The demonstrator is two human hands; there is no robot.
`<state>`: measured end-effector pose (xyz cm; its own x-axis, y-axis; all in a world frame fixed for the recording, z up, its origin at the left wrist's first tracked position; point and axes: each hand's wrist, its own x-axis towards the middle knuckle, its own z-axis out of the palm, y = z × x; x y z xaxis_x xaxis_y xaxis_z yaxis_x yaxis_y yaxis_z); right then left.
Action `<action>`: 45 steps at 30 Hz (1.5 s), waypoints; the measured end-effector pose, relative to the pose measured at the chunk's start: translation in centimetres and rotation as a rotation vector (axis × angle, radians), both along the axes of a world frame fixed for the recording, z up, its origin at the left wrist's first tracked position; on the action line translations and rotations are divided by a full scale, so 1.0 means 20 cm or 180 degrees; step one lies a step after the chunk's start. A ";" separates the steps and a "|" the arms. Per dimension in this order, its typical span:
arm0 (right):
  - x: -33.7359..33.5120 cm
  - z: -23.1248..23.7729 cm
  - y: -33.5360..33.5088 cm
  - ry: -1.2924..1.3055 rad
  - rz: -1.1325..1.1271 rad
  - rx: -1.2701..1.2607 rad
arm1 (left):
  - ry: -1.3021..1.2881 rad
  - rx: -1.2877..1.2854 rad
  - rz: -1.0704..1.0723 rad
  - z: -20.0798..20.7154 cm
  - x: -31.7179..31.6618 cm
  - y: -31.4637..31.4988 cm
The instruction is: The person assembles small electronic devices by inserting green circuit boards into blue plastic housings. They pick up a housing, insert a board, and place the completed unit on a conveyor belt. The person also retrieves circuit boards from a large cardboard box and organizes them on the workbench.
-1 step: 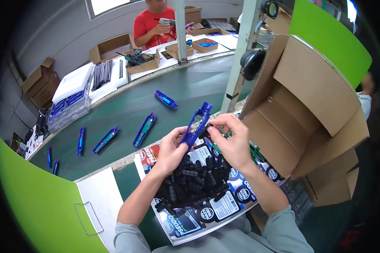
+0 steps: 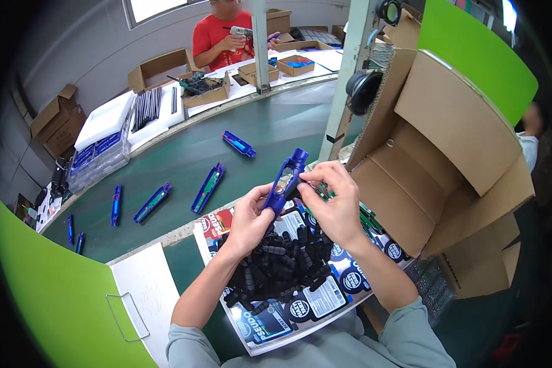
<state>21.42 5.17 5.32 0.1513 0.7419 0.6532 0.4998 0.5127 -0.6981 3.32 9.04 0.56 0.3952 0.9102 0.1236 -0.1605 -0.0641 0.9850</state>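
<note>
A blue plastic tool housing (image 2: 280, 192) with a long open cut-out is tilted upward in my left hand (image 2: 250, 221), whose fingers wrap its lower part. My right hand (image 2: 332, 199) is closed in a pinch against the housing's right side, close to the cut-out. What sits between those fingertips is mostly hidden. Below both hands lies a heap of small black ribbed parts (image 2: 276, 267) on a printed cardboard sheet (image 2: 270, 322). Green circuit boards (image 2: 369, 219) lie just right of my right hand, partly covered by it.
Several blue housings with boards (image 2: 208, 187) lie along the green conveyor belt (image 2: 184, 147). A large open carton (image 2: 405, 202) stands at the right, beside a post (image 2: 343, 113). Across the belt, a person in red (image 2: 218, 40) holds a tool. A white board (image 2: 144, 294) lies at the left.
A black piece visible by my right fingertips is now mostly hidden at the housing's side. My right fingers have shifted slightly toward the housing; my left hand holds its grip.
</note>
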 end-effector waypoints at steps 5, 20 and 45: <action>0.00 -0.05 -0.03 -0.0328 -0.0499 0.0002 | -0.0210 -0.0137 -0.0044 0.00 0.08 -0.11; 0.19 -0.03 -0.09 0.0323 0.0541 -0.1089 | 0.0971 0.1816 0.1068 0.02 0.10 -0.21; 0.57 -0.47 0.01 -0.1745 -0.0792 -0.2018 | -0.0096 0.0062 0.0926 -0.07 -0.26 -0.18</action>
